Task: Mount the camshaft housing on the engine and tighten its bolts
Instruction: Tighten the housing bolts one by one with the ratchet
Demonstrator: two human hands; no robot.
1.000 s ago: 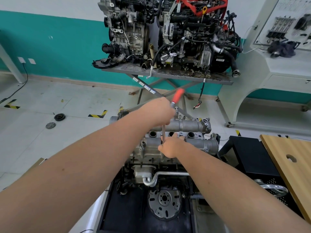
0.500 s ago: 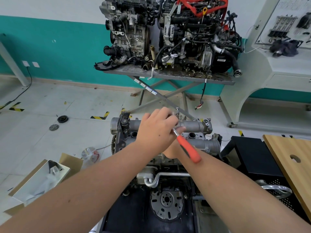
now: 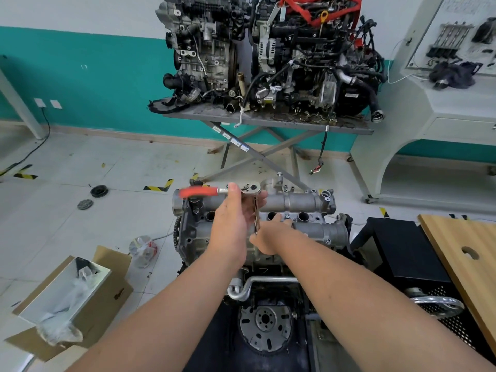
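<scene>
Flanking the tiled floor [image 3: 80,162], teal wall [image 3: 107,76].

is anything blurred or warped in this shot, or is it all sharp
Head view: the ratchet's red handle is motion-smeared beside the left hand, while the camshaft housing stays sharp; wide-angle distortion bends the white bench at the right edge; lighting is even, without harsh glare.
</scene>
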